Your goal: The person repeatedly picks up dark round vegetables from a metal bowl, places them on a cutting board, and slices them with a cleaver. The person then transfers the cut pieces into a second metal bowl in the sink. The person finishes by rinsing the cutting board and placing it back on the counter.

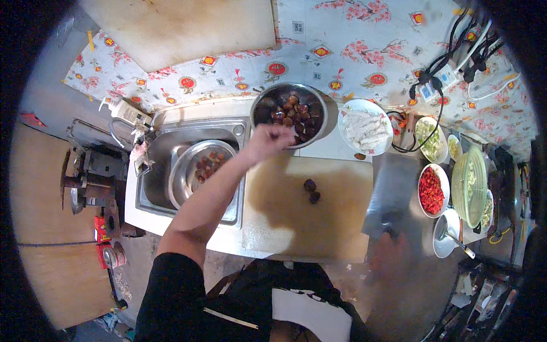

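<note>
My left hand (pixel 273 143) is over the near rim of a steel bowl (pixel 321 96). Its fingers are blurred, so whether they hold anything is unclear. Glossy dark brown chestnuts (pixel 295 112), as they appear, fill part of that bowl. Two dark brown pieces (pixel 312 191) of similar look lie close together on a wet, yellowed cutting board (pixel 273 233). To the left, a metal basin (pixel 176 181) tilts in the steel sink (pixel 151 201), with reddish-brown pieces (pixel 209 166) inside; my forearm hides part of it. My right hand is out of view.
A plate of white, coated strips (pixel 363 126) stands right of the bowl. Further right are bowls of chopped red peppers (pixel 431 191) and green pieces (pixel 428 140), a green plastic basket (pixel 463 184) and a ladle (pixel 457 243). Black cables (pixel 436 81) hang from a power strip.
</note>
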Demonstrator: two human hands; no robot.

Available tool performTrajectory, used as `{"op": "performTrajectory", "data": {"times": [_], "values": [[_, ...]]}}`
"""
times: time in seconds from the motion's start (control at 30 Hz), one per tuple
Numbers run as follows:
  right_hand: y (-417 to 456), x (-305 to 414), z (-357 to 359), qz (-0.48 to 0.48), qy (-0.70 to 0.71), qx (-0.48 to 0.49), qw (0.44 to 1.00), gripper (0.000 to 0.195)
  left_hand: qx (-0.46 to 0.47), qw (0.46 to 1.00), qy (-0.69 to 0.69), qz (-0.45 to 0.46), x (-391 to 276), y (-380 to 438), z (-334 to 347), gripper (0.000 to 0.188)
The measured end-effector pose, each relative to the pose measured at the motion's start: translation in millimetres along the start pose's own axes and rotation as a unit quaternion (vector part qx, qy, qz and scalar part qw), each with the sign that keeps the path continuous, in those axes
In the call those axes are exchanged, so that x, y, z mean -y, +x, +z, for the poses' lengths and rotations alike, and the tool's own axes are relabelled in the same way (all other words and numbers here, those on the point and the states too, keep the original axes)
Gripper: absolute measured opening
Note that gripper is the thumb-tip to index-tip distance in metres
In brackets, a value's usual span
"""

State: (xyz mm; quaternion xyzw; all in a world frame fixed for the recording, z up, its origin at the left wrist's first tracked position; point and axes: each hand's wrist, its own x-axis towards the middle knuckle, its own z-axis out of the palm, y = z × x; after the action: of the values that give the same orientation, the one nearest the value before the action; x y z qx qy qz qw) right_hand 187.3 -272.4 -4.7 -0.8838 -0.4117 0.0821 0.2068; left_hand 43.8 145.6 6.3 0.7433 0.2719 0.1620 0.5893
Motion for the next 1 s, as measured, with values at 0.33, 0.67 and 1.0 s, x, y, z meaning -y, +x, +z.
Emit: {"op": "performTrajectory", "data": {"times": [0.33,0.67,1.0], "values": [[1,70,-8,0.084,0.192,0.049,0.977,0.009,0.129,0.845,0.427,0.296,51,-43,89,0.024],[-14,57,3,0.255,0.345,0.031,0.903,0.011,0.232,0.960,0.156,0.036,37,-43,187,0.025],[5,58,34,0.130,0.082,0.063,0.986,0.015,0.021,0.966,0.232,0.111,3,-74,169,0.024]]}}
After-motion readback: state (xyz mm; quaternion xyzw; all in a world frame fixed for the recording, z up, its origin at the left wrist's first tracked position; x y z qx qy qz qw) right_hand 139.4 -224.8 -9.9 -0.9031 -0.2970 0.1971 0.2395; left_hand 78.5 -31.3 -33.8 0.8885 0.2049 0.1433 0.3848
